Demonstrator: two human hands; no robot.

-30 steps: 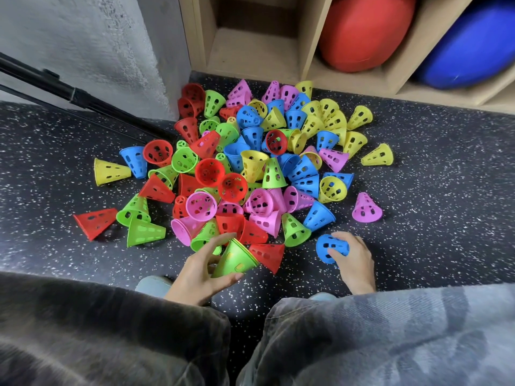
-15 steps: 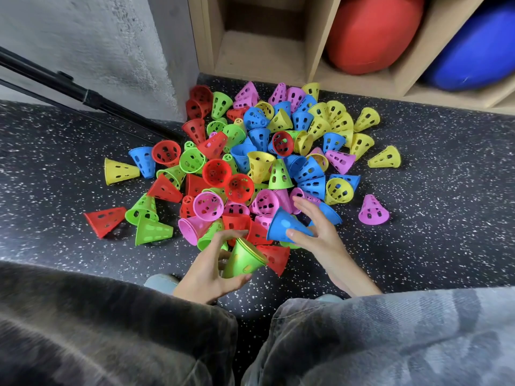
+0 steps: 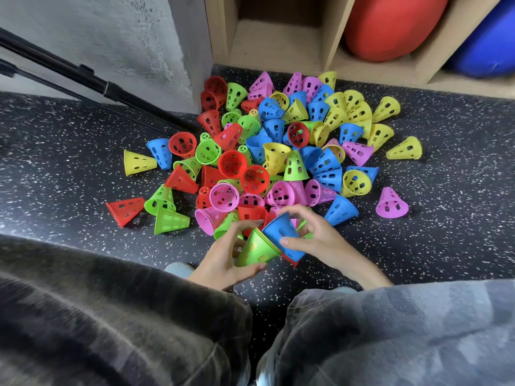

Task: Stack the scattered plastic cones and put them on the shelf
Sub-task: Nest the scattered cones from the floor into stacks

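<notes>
A heap of perforated plastic cones (image 3: 278, 151) in red, green, blue, yellow and pink lies scattered on the dark speckled floor in front of a wooden shelf (image 3: 274, 43). My left hand (image 3: 225, 257) grips a small nested stack with a green cone (image 3: 257, 249) outermost. My right hand (image 3: 312, 236) holds a blue cone (image 3: 281, 232) by its sides, its wide end against the rim of the green stack. A red cone (image 3: 289, 259) peeks out beneath the blue one.
The shelf's left compartment is bare wood; a red ball (image 3: 390, 23) and a blue ball (image 3: 485, 43) fill those to the right. A black tripod leg (image 3: 92, 82) slants across the floor at left beside a grey wall (image 3: 117, 37). My knees fill the bottom.
My right hand picked a blue cone off the floor at right and carried it left and down to the green stack in my left hand. The camera has leaned closer.
</notes>
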